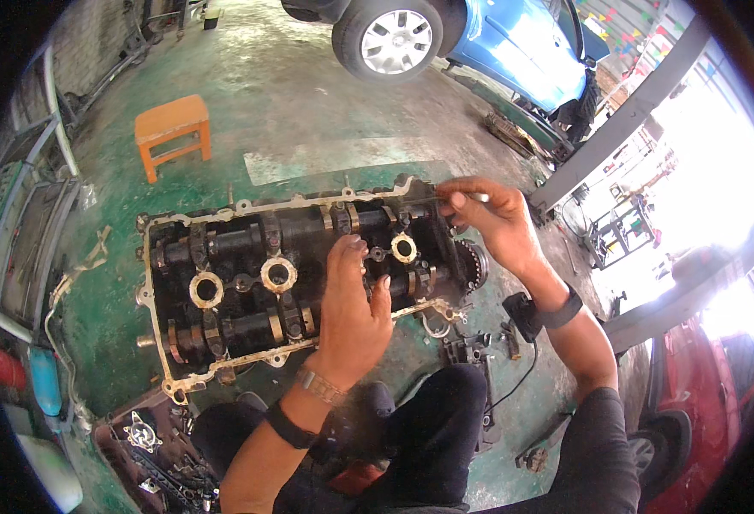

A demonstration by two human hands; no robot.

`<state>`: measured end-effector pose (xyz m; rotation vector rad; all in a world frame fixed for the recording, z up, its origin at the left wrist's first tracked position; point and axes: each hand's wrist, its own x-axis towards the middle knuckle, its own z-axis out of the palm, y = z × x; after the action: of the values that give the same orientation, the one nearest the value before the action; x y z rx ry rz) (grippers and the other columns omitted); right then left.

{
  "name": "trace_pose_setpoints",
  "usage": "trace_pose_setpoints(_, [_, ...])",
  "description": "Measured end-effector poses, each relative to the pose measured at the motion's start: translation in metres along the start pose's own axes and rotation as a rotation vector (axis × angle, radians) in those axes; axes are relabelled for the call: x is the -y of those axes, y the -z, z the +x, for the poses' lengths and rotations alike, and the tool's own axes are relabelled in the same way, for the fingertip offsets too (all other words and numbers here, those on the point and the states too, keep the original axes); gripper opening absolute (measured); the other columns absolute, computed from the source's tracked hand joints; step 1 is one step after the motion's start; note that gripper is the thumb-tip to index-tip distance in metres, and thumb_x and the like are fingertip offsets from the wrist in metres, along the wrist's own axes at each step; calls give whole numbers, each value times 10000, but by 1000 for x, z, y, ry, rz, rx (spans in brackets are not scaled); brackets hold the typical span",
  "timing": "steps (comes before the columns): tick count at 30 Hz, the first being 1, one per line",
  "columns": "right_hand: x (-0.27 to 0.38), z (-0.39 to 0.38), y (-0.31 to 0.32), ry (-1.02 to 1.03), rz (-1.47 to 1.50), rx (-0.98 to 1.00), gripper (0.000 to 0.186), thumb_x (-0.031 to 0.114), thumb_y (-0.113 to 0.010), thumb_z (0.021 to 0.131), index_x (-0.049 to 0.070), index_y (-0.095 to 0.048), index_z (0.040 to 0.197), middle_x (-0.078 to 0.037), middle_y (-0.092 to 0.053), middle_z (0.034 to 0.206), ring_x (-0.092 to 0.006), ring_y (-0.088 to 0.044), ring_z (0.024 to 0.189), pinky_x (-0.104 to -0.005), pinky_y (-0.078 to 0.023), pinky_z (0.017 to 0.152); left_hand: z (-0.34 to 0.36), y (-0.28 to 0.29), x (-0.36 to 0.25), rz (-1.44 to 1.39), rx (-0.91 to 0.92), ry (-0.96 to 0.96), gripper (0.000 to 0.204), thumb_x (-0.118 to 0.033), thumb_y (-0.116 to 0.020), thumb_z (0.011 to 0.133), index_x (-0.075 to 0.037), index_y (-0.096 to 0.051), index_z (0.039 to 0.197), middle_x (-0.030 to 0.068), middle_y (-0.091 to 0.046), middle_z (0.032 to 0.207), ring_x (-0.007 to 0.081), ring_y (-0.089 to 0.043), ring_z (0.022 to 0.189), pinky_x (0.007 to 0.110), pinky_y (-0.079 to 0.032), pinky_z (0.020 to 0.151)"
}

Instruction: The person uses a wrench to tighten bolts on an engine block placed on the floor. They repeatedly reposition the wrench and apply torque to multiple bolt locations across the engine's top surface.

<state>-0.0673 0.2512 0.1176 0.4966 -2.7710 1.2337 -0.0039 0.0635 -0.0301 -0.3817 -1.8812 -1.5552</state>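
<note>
A cylinder head [240,206] with dark, oily camshafts and a pale gasket rim lies across the middle in front of me. My left hand [355,313] is over its centre, fingers stretched forward and thumb apart, the fingertips close to or touching the oily parts. I see nothing held in it. At the far right corner my right hand [497,223] pinches a thin rod-like tool [480,197] with a pale end. The tool's shaft points left along the rim; its exact kind cannot be made out. A toothed sprocket [476,264] sits at the right end, below the right hand.
An orange stool [174,124] stands at the far left. Beyond is a blue car [514,47]; a red car [706,381] is at the lower right. Loose metal parts [471,351] lie near my knees, and a tray [120,441] of parts sits lower left.
</note>
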Motion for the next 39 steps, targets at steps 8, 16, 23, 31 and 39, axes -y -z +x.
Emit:
trace_pose_setpoints(8, [-35, -41, 4, 118, -156, 22, 282, 64, -635, 958, -24, -666, 1224, -149, -724, 937, -180, -690, 749, -334, -557, 691, 2, 2, -2, 34, 26, -4, 543, 62, -640, 885, 33, -440, 1389, 220, -477, 1420, 313, -598, 1176, 394, -546, 926])
trace_pose_setpoints(16, [-36, -60, -15, 489, -586, 54, 395, 2, -636, 918, -38, -583, 1308, -188, -668, 902, -383, -671, 748, -417, -537, 661, 2, 3, -7, -56, 39, 16, 535, 58, -643, 874, 63, -423, 1362, 270, -468, 1391, 395, -581, 1163, 412, -523, 932])
trace_pose_setpoints(23, [-47, -58, -25, 544, -494, -91, 421, 1, -651, 875, 0, -579, 1290, -186, -620, 843, -400, -624, 694, -466, -500, 591, 2, 2, -3, -38, 13, 4, 553, 60, -645, 879, 23, -441, 1392, 213, -495, 1398, 298, -610, 1155, 386, -547, 906])
trace_pose_setpoints(31, [-54, -58, -28, 526, -455, -135, 395, -14, -628, 896, -8, -581, 1288, -192, -592, 820, -414, -608, 688, -464, -495, 591, 2, 2, -4, -28, 24, 4, 560, 65, -645, 878, 23, -436, 1396, 210, -496, 1387, 303, -608, 1150, 388, -542, 909])
trace_pose_setpoints(39, [-55, -58, -30, 503, -464, -120, 378, -40, -601, 923, -33, -590, 1301, -183, -649, 900, -351, -672, 758, -409, -529, 668, 2, 2, -3, -27, 20, -12, 560, 62, -642, 882, 24, -433, 1400, 213, -493, 1394, 304, -609, 1147, 387, -545, 909])
